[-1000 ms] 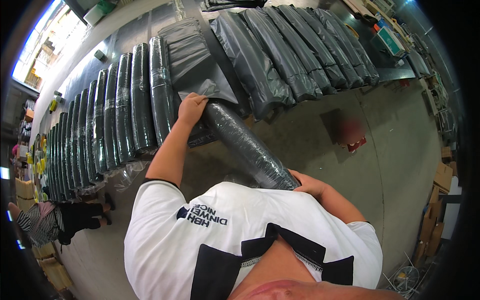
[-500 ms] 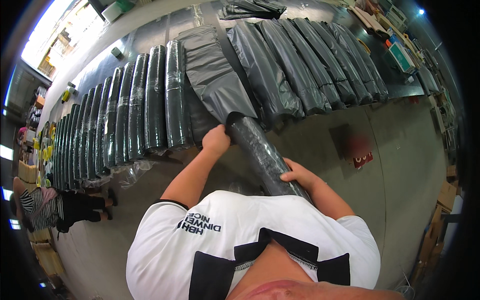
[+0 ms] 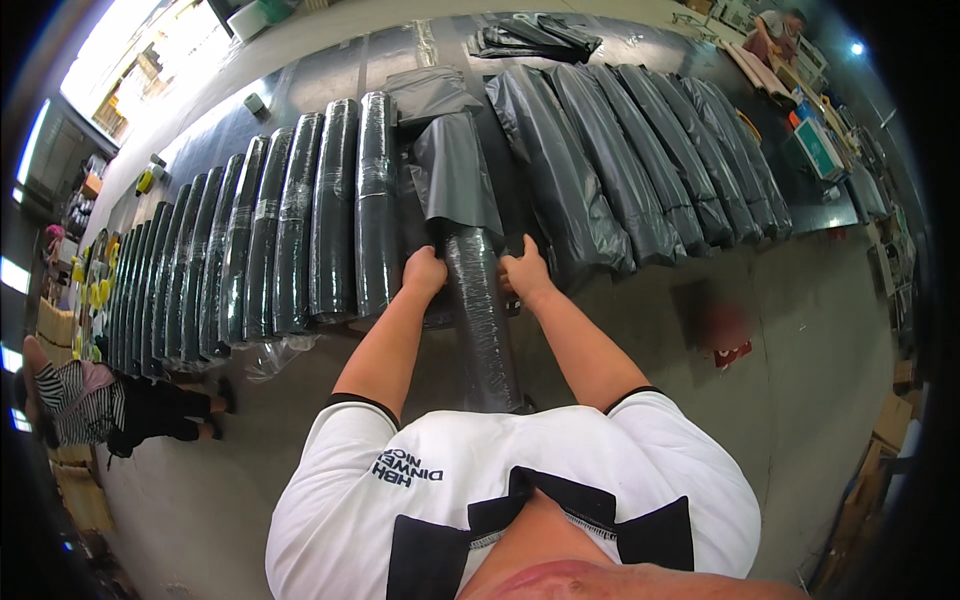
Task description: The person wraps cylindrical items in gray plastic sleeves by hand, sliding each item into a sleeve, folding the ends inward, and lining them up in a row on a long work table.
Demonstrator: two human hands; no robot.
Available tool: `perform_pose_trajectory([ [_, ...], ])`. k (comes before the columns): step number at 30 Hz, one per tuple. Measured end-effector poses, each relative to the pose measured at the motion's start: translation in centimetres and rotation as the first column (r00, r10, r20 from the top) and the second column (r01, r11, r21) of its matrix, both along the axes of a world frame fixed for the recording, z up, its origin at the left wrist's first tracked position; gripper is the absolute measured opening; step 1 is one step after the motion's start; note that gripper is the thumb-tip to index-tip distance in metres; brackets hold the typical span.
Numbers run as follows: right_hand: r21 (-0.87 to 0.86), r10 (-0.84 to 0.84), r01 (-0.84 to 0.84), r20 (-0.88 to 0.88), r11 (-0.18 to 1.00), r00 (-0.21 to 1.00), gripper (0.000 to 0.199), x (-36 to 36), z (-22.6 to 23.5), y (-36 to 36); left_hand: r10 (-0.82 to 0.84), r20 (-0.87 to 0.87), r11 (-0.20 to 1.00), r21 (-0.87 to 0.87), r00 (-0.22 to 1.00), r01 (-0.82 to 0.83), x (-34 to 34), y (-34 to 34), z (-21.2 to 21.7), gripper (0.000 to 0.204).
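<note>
In front of my body, a long dark roll (image 3: 480, 325) wrapped in shiny clear film points away from me. Its far end is inside a grey plastic bag (image 3: 455, 175), and its near end reaches my shirt. My left hand (image 3: 425, 273) is closed at the left side of the bag's mouth, fingers partly hidden. On the opposite side my right hand (image 3: 525, 272) pinches at the right edge of the mouth, beside the roll. The far part of the bag (image 3: 430, 92) lies flat and creased on the table.
Several film-wrapped dark rolls (image 3: 335, 210) lie side by side on the left. Grey-bagged rolls (image 3: 565, 165) line the right. Folded grey bags (image 3: 535, 38) rest at the table's far side. One person (image 3: 90, 400) stands at left, another (image 3: 778, 38) at far right.
My right hand has moved from the roll's near end up to the bag's mouth. The roll has swung straight and gone farther into the bag, which has bunched away from me.
</note>
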State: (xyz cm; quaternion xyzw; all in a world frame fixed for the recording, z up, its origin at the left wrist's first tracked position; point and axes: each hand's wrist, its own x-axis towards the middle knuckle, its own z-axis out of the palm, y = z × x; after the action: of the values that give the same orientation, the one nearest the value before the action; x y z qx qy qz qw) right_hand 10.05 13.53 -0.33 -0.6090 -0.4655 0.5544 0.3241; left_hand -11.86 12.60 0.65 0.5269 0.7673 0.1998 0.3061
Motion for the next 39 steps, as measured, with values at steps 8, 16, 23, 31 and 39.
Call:
perform_pose_trajectory([
  [8, 0.142, 0.109, -0.1, -0.052, 0.985, 0.993, 0.056, -0.6, 1.9, 5.2, -0.066, -0.049, 0.998, 0.004, 0.997, 0.066, 1.2, 1.4, 2.8, 0.032],
  [16, 0.317, -0.14, 0.117, 0.052, 0.941, 0.989, 0.017, 0.0, -1.1, 5.6, -0.181, -0.138, 0.95, 0.231, 0.974, 0.21, 2.2, 1.6, 1.8, 0.022],
  [23, 0.579, -0.156, 0.045, 0.144, 0.814, 0.977, 0.014, 0.4, 8.0, 2.7, -0.148, -0.207, 0.861, 0.454, 0.967, 0.229, 2.2, -1.8, 9.2, 0.017],
  [31, 0.614, -0.02, -0.282, 0.437, 0.737, 0.899, 0.005, 4.9, 3.7, -10.6, -0.248, 0.06, 0.961, 0.14, 0.967, 0.237, 2.3, -14.4, 5.3, 0.019],
  [39, 0.021, 0.324, -0.339, 0.249, 0.941, 0.913, 0.024, 9.4, 1.4, -17.6, -0.342, 0.37, 0.839, -0.295, 0.864, 0.458, 2.5, -17.7, 4.2, 0.041],
])
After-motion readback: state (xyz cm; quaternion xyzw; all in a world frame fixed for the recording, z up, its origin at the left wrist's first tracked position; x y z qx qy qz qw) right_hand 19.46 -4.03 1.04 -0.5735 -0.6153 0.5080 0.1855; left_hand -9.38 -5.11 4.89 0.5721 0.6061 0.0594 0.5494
